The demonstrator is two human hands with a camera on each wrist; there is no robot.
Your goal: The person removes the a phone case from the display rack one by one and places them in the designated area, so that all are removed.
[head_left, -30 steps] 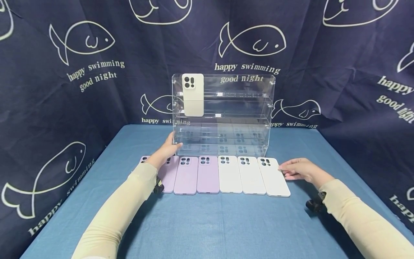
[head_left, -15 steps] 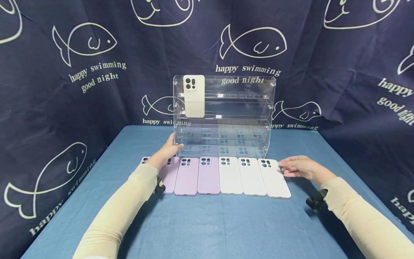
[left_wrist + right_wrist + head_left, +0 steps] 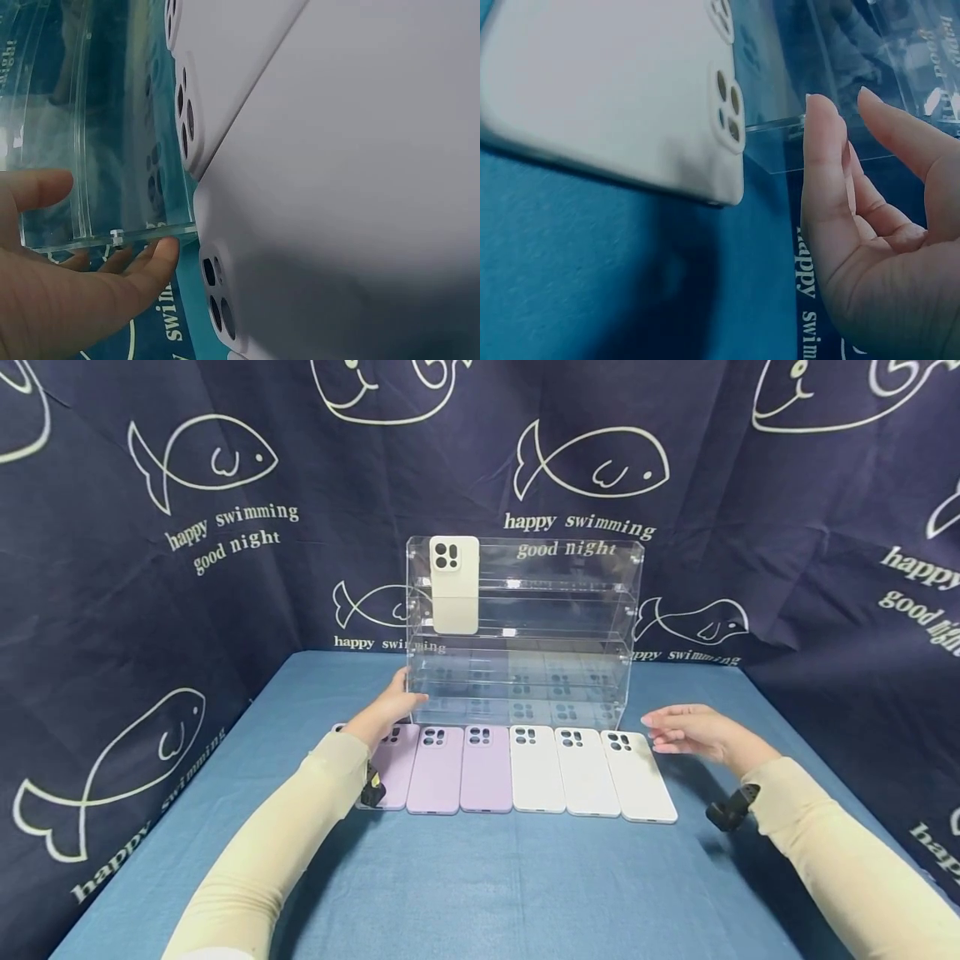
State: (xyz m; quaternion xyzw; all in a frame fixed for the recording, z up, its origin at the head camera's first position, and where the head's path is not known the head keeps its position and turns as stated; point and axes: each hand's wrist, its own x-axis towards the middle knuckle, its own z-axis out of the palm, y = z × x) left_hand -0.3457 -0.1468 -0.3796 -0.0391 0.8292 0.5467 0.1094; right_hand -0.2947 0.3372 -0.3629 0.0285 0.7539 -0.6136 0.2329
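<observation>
My left hand grips the left side panel of a clear acrylic display rack, thumb inside and fingers outside; in the left wrist view the thumb lies over the shelves. Beside the upper right corner of the rightmost white phone case, my right hand is raised with relaxed fingers and holds nothing. The right wrist view shows its fingertips apart from that case. A cream phone case stands upright on the rack's upper left.
In a row before the rack lie two more white cases and several purple cases, the leftmost partly hidden by the left forearm. Blue cloth covers the table. Dark fish-print curtains hang behind and at both sides.
My right hand has let go of the rightmost white case's edge and risen slightly away from it. The left hand stays at the rack. The head view has shifted a little.
</observation>
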